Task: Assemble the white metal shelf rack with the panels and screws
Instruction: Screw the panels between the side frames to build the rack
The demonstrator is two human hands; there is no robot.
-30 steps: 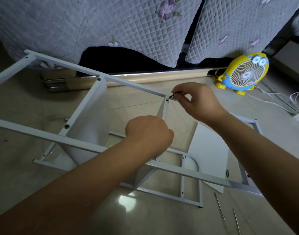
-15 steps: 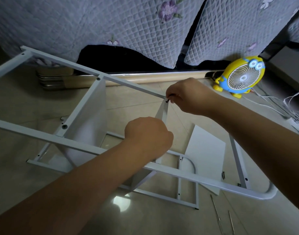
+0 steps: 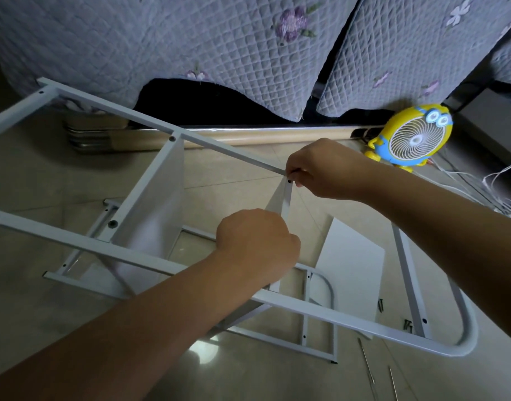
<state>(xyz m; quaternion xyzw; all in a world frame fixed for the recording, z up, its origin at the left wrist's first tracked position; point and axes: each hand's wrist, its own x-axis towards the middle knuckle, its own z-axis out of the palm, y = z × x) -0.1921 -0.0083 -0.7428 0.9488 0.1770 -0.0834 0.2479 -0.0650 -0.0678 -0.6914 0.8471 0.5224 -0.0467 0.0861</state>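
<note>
two hands on the white rack frame (image 3: pixel 127 251), one screw going in at the far rail.

your right hand (image 3: pixel 323 169) has thumb and fingertips pressed together, pinching a small dark screw (image 3: pixel 290 180) right where the far rail meets the top corner of the second panel (image 3: pixel 279 199). your left hand (image 3: pixel 257 244) is curled in a fist round that panel's lower edge, just above the near rail. the frame lies tilted on the tiled floor (image 3: pixel 31 175), with the first panel (image 3: pixel 158 204) already standing between its two long rails, to the left of your hands. a loose panel (image 3: pixel 352 264) lies flat on the floor under the frame's rounded end, with a few spare screws (image 3: pixel 380 305) beside it. a yellow fan (image 3: pixel 413 137) stands near the quilted cover (image 3: pixel 190 39) at the back.
</note>
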